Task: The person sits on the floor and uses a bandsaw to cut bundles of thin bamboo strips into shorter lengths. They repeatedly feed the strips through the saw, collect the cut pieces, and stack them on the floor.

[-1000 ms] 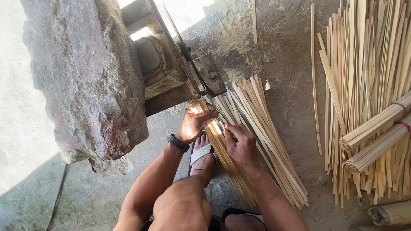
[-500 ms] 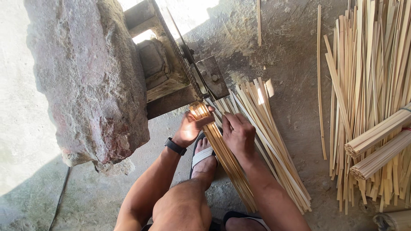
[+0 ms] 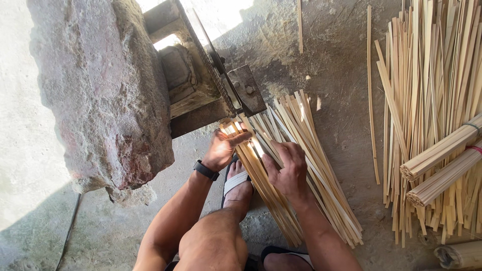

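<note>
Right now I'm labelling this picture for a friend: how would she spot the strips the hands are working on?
Start at the big grey stone block with the metal machine beside it. Just below lies a fan of bamboo strips on the floor. Both hands, left hand and right hand, press its upper end, unlike the loose pile and tied bundles far right.

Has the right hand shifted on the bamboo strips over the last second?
Yes. The right hand has slid up the bamboo strips, closer to the metal bracket of the machine.

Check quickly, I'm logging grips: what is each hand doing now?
Left hand: closed around the top end of the bamboo strip bundle.
Right hand: pressed flat on the same bundle, fingers spread, not gripping.
</note>
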